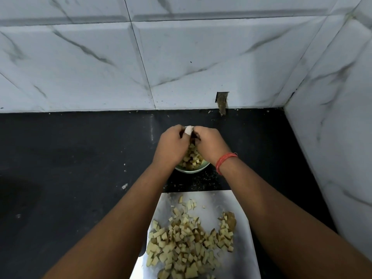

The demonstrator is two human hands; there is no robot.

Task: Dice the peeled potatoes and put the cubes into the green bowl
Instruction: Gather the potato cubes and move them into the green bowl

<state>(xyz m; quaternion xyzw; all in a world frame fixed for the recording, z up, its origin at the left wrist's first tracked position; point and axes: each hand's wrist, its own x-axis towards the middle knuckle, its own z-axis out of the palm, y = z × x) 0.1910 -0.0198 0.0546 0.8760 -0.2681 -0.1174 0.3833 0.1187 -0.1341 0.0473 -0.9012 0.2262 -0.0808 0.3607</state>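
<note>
Potato cubes cover steel board on black counter; hands' grip unclear.

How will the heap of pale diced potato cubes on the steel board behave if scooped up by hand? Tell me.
The pale diced potato cubes lie as a loose, uneven heap, so they would probably scatter and slip between fingers. The shiny steel cutting board looks smooth, so pushing should slide them easily. Being small and cut flat, they seem unlikely to roll.
</note>
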